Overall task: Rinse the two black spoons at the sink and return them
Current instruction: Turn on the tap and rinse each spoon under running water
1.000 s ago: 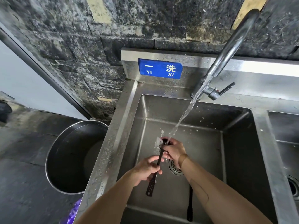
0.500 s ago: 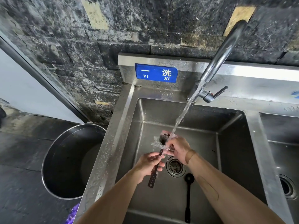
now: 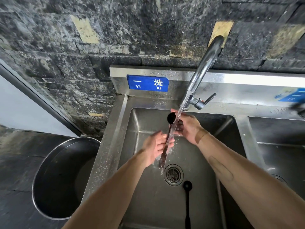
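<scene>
One black spoon [image 3: 171, 118] is held upright over the steel sink [image 3: 238, 128], bowl at the top, under the running stream from the tap [image 3: 202, 75]. My right hand [image 3: 188, 125] grips it just below the bowl. My left hand [image 3: 156, 146] wraps its fingers around the lower handle, whose end [image 3: 162, 160] points down at the drain [image 3: 173, 174]. Water runs along the handle and splashes off. The second black spoon [image 3: 187, 204] lies flat on the sink floor, bowl next to the drain, handle running toward the near edge.
A large steel pot [image 3: 49, 162] stands on the dark floor left of the sink. A blue label [image 3: 147, 83] is fixed on the backsplash. A second basin [image 3: 280, 138] lies to the right. The dark stone wall rises behind.
Both hands have lifted the spoon higher toward the tap. My right hand moved off the bowl, which now shows, and the stream runs down the handle.
</scene>
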Demonstrator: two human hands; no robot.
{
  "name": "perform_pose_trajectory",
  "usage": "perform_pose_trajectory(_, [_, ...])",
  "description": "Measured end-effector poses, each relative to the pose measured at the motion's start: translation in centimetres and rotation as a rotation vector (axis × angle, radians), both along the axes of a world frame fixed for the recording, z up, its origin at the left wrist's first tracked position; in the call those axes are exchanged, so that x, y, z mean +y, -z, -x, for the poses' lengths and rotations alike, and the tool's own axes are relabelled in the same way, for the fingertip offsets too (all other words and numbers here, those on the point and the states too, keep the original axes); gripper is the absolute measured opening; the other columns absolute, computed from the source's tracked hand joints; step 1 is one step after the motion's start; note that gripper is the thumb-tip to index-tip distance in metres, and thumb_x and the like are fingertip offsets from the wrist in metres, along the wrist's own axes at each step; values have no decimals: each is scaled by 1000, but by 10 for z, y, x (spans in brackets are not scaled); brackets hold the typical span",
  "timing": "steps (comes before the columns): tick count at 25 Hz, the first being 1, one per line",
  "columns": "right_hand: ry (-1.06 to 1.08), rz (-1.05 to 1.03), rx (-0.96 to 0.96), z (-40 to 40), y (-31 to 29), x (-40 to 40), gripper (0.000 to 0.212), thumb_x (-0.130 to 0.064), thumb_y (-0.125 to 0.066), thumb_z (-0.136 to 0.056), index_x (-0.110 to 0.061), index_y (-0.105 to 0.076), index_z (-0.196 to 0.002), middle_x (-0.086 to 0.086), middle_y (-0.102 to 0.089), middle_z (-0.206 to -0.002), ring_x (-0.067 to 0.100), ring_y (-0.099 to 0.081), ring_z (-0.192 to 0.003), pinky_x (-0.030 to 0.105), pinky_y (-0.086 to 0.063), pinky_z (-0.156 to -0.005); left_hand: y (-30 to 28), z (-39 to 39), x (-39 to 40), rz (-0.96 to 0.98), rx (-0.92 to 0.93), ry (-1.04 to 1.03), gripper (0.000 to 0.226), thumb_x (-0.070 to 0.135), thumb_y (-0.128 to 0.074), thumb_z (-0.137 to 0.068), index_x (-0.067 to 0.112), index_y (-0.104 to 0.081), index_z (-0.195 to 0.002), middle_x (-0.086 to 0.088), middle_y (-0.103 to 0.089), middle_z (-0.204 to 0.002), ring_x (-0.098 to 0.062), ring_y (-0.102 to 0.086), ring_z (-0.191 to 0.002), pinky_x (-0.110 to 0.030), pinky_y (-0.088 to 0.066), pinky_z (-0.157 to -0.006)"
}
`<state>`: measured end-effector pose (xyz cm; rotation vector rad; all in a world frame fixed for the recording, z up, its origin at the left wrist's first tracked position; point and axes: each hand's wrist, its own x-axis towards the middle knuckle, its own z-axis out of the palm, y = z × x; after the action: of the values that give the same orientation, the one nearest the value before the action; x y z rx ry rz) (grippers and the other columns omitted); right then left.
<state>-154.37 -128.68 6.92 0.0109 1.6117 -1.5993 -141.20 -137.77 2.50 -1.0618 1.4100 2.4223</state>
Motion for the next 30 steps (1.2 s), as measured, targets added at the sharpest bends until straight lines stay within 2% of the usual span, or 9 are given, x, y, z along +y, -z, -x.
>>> perform_pose_trajectory(3, [16,28,57,12,-17,-7,24,-23,-51,-100,-22,-74,-106,11,-70,-98,24,-64,-77,35,-57,-66,-14,18,-6,13,40,17,57,57,-30,-96,15,-61,-118,-5,-75,-111,-21,-71,-103,-41,-42,-102])
perform_pose_trajectory(5, [37,42,78,18,-28,-12,26,-24,-54,-98,-27,-77,-86,7,-72,-92,21,-67,-72,29,-57,-56,-22,26,-12,28,69,19,60,61,-30,-94,16,-63,-116,-4,-75,-111,-21,-71,-103,-40,-45,-98])
perform_pose_trajectory(7, [76,58,65,19,-35,-15,26,-24,-57,-96,-29,-77,-80,2,-75,-83,18,-70,-65,24,-55,-49,-28,28,-18,37,85,9,60,62,-31,-93,17,-65,-113,-4,-75,-110,-21,-71,-102,-38,-47,-89])
perform_pose_trajectory(9, [92,62,48,17,-34,-16,27,-23,-57,-96,-31,-78,-81,0,-77,-79,18,-70,-63,24,-55,-47,-27,24,-19,40,79,4,61,63,-32,-92,16,-64,-114,-4,-75,-111,-21,-71,-103,-36,-47,-81])
perform_pose_trajectory(14, [63,63,-67,-12,2,-6,27,-19,-54,-98,-27,-78,-89,9,-71,-91,22,-65,-67,28,-54,-50,3,-12,-8,15,4,0,64,61,-30,-94,13,-58,-123,-7,-69,-121,-25,-67,-112,-43,-40,-106])
perform_pose_trajectory(17, [22,38,-150,-35,30,2,22,-25,-57,-96,-17,-75,-106,11,-67,-94,23,-60,-76,32,-50,-66,20,-41,1,-27,-35,-23,53,57,-32,-97,17,-64,-111,-6,-75,-112,-21,-71,-103,-38,-48,-94])
perform_pose_trajectory(24, [71,54,-338,-75,67,16,28,-21,-50,-100,-15,-68,-120,10,-66,-103,25,-59,-83,35,-49,-71,47,-96,18,-72,-191,16,37,32,-43,-100,8,-67,-115,-12,-74,-101,-22,-64,-81,-38,-50,-80])
perform_pose_trajectory(27, [160,93,-494,-82,76,17,27,-19,-47,-100,-12,-64,-120,12,-64,-96,23,-59,-75,36,-48,-70,51,-113,21,-96,-234,107,34,31,-46,-100,10,-67,-117,-4,-63,-84,-17,-55,-71,-35,-50,-77])
perform_pose_trajectory(30, [189,102,-539,-86,84,17,22,-23,-53,-98,-11,-64,-113,12,-59,-92,23,-56,-76,38,-48,-74,53,-118,22,-102,-257,48,30,26,-52,-98,10,-67,-119,1,-50,-78,-12,-48,-67,-34,-50,-78])
